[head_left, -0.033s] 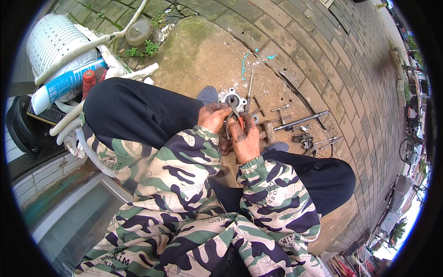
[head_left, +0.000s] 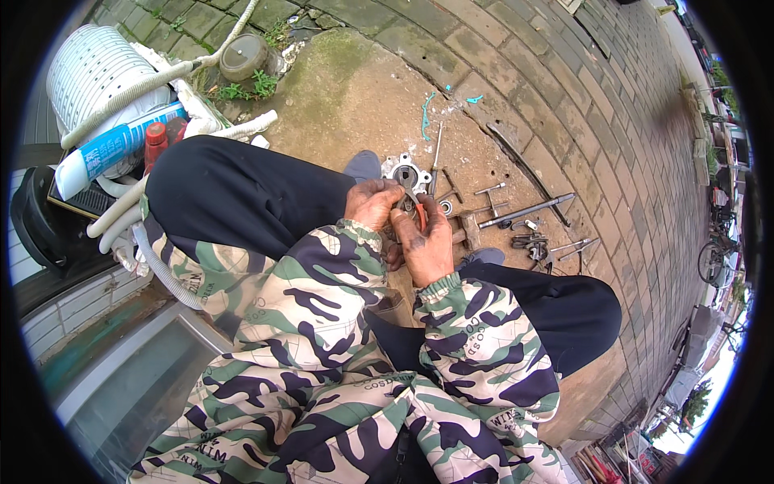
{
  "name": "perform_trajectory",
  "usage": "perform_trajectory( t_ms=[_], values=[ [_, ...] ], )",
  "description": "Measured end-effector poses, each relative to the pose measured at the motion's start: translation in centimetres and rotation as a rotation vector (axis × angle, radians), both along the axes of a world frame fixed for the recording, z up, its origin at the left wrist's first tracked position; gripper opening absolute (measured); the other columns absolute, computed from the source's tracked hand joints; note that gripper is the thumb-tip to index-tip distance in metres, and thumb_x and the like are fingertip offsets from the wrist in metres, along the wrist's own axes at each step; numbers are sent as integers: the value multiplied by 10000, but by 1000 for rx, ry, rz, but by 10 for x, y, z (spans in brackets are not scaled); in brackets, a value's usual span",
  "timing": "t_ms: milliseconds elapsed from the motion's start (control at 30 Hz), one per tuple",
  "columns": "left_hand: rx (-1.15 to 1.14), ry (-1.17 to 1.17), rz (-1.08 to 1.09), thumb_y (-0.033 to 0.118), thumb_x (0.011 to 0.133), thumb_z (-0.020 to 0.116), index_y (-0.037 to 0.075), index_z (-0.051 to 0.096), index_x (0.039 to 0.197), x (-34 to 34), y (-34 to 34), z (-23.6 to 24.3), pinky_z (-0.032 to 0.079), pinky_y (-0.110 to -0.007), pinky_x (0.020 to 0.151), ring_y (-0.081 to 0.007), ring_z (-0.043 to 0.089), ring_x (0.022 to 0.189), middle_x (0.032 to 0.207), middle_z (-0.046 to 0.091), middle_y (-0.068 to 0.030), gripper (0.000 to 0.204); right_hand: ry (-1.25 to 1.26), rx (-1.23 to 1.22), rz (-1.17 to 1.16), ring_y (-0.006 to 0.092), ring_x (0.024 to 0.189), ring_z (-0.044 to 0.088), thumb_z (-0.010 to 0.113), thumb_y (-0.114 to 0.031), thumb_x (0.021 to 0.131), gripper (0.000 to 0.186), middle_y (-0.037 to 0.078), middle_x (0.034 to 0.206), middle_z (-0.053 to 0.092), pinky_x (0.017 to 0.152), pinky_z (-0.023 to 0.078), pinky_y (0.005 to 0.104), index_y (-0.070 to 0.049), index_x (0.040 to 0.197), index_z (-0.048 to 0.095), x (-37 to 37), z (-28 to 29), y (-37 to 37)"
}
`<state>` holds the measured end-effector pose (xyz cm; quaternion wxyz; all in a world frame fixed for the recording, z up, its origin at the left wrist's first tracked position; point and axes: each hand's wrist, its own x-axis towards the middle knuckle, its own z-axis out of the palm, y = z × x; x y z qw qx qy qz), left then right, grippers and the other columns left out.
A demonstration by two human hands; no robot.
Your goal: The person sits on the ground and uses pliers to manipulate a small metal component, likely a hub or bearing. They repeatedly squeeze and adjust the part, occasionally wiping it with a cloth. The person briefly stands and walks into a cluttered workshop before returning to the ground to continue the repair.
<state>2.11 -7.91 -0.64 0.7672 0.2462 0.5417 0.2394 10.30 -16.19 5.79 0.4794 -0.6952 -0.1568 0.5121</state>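
My right hand is closed round a pair of pliers with a red grip, its fingers along the handles. My left hand pinches close to the head of the pliers; whatever small piece lies between its fingertips is hidden. Just beyond both hands, a pale cast-metal housing with a round opening lies on the ground. A small ring-shaped bearing rests right of the pliers, and a hammer lies beside my right hand.
A screwdriver, a T-handled tool, a long metal rod and dark metal parts lie to the right. Teal scraps are farther off. Hoses, a white basket and a red bottle crowd the left.
My right fingers have shifted slightly left, drawing in across the pliers' handles. My left hand stays almost in place, and the things on the ground have not moved.
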Motion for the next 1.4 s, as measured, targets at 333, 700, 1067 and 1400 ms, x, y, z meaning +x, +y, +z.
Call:
perform_trajectory(
  t_ms=[333, 700, 1067, 1400],
  values=[
    [44, -73, 59, 85, 865, 676, -48, 656, 984, -1, 4, -2, 553, -294, 603, -172, 658, 702, 850, 676, -105, 179, 2, 155, 103, 98, 720, 603, 658, -69, 831, 654, 105, 961, 643, 630, 507, 245, 104, 1405, 395, 3, -1, -7],
    [438, 149, -248, 242, 880, 680, -88, 609, 1182, -17, -26, 59, 529, -303, 717, -161, 668, 823, 976, 695, -154, 453, -579, 269, 222, 412, 844, 691, 517, -126, 914, 496, 288, 953, 681, 715, 530, 446, 69, 1366, 459, 10, -17, -7],
    [573, 326, -500, 123, 791, 627, -65, 606, 1215, -25, -19, 58, 507, -357, 637, -239, 657, 663, 772, 664, -175, 464, -1085, -242, 705, 424, 718, 683, 620, -189, 820, 498, 223, 762, 687, 650, 524, 532, -34, 1291, 570, 15, 21, 10],
    [613, 368, -507, 101, 736, 630, -60, 640, 1153, -19, -13, 45, 519, -368, 675, -287, 687, 715, 772, 682, -208, 447, -1172, -276, 807, 365, 693, 704, 571, -138, 827, 477, 178, 761, 708, 629, 537, 495, -28, 1290, 596, 16, 30, 16]
  ],
)
